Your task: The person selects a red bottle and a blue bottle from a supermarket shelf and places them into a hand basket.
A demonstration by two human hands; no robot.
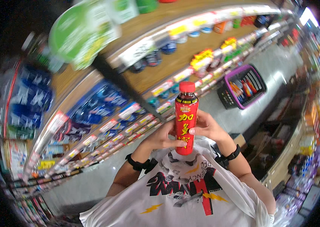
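Note:
A red plastic drink bottle (187, 119) with a red screw cap stands upright before my chest, its label bearing yellow characters. My left hand (167, 136) grips its lower left side, with the thumb across the label. On the other side my right hand (207, 126) holds it, thumb tip on the label's edge. The cap is on the bottle. Both wrists wear black straps. Beyond my hands, to the upper right, a black shopping basket (224, 98) with a purple rim sits on the floor with packaged goods inside.
Store shelves (148, 82) with price tags and packaged goods run diagonally across the left and top. A green hanging sign (76, 34) is at upper left. More stocked shelving (286, 153) lines the right side. Grey floor (276, 65) shows around the basket.

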